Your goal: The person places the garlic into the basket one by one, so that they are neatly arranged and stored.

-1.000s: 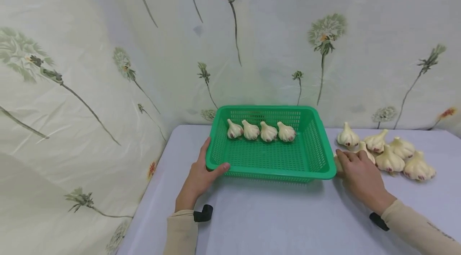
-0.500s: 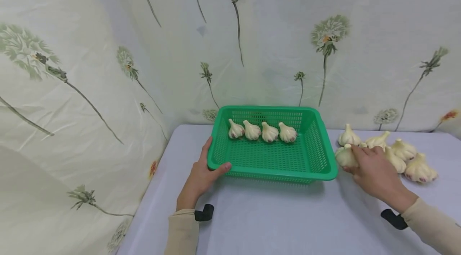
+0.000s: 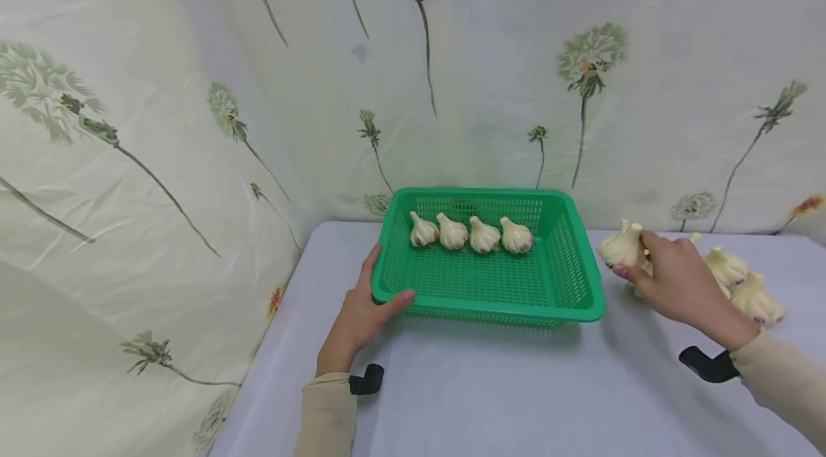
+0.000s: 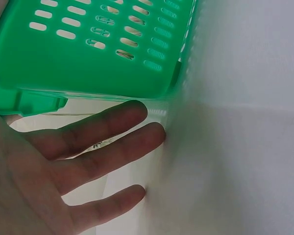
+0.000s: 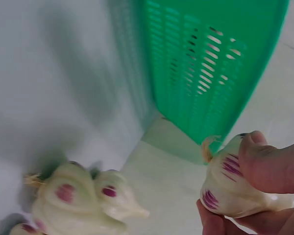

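My right hand (image 3: 687,288) pinches a garlic bulb (image 3: 622,247) between thumb and fingers, raised over the table just right of the green basket (image 3: 497,311). Purple streaks mark this held garlic bulb (image 5: 230,183) in the right wrist view. At the basket's front left corner, my left hand (image 3: 357,313) rests with its thumb on the front rim and a finger along the left side. The left wrist view shows three straight, spread fingers (image 4: 112,161) below the basket wall (image 4: 88,63). Inside the basket, several garlic bulbs (image 3: 483,236) stand in one row along the back.
More garlic bulbs (image 3: 758,301) lie on the table to the right, partly hidden behind my right hand. A white cloth (image 3: 503,399) covers the table. Behind it hangs a pale curtain (image 3: 477,84) printed with dandelions.
The right hand has taken a garlic bulb from the pile beside the basket, lifted it and turned it upward. The left hand and basket have not visibly moved.
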Available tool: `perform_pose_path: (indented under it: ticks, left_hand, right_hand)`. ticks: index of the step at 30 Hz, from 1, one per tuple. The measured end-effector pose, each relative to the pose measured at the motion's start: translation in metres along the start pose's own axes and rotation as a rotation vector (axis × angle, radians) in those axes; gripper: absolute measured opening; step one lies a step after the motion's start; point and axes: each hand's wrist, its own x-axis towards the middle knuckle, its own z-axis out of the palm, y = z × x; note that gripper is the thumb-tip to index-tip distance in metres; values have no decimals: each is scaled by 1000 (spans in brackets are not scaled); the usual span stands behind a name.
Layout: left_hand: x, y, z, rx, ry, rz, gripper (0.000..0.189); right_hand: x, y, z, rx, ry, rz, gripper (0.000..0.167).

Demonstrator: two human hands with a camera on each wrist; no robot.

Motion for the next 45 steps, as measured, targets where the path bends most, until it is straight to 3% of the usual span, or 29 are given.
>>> perform_pose_path:
  ticks: [6, 16, 28, 45]
  left_hand:
    - [1, 0, 1, -5, -11, 3, 105]
    - [0, 0, 1, 1, -5, -6, 103]
    - [0, -3, 1, -9, -4, -8, 104]
    - [1, 0, -1, 14, 3, -3, 102]
  right_hand:
    - [15, -12, -8, 28, 22, 20, 32]
    - [42, -33, -12, 60, -23, 21, 40]
    - [59, -39, -7, 83, -151, 26, 48]
    - [76, -53, 0, 75, -202, -43, 33]
